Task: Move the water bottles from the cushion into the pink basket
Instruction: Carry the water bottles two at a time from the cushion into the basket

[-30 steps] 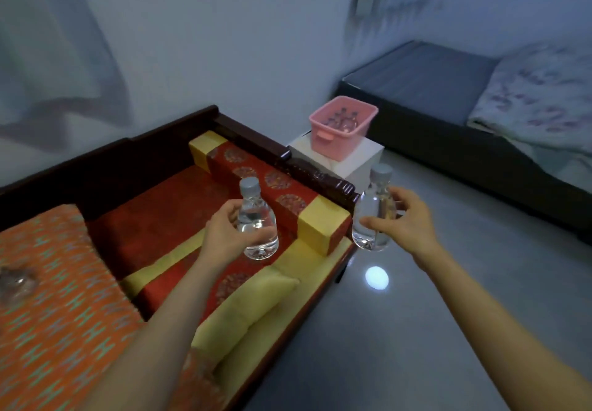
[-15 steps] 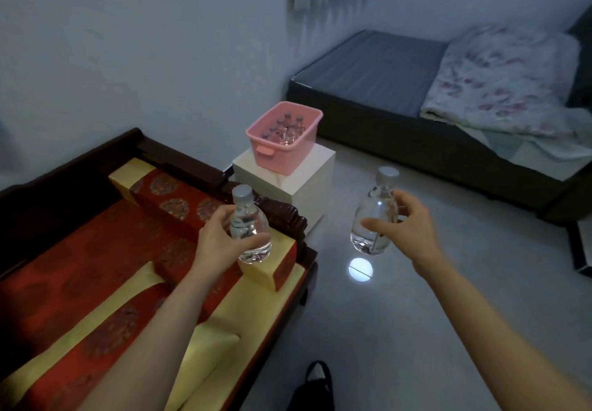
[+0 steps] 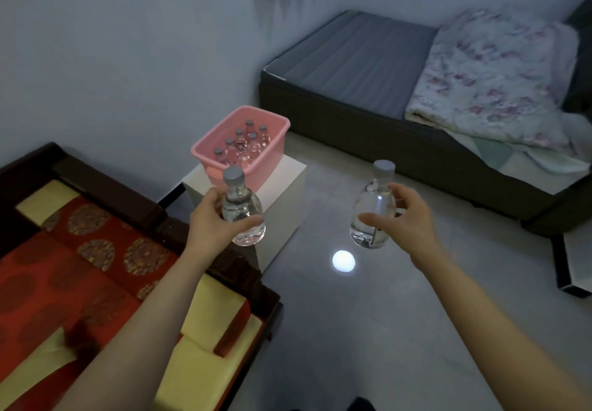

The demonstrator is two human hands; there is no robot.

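My left hand (image 3: 211, 221) grips a clear water bottle (image 3: 242, 210) with a grey cap, held upright just in front of the pink basket (image 3: 266, 161). My right hand (image 3: 407, 218) holds a second clear bottle (image 3: 373, 209) upright over the floor, to the right of the basket. The basket stands on a white box (image 3: 282, 205) and holds several grey-capped bottles (image 3: 243, 146). The red and yellow cushion (image 3: 105, 269) lies on the dark wooden bench at lower left.
A dark bed (image 3: 368, 68) with a flowered blanket (image 3: 493, 77) runs along the far right. The wall (image 3: 112, 42) stands behind the basket. Grey floor (image 3: 352, 330) with a bright light spot (image 3: 343, 260) lies between bench and bed. A black-edged object (image 3: 573, 266) sits at the right edge.
The view has shifted right and closer to the basket. Both hands, each with its bottle, have come nearer to the basket; the left bottle now overlaps its front wall.
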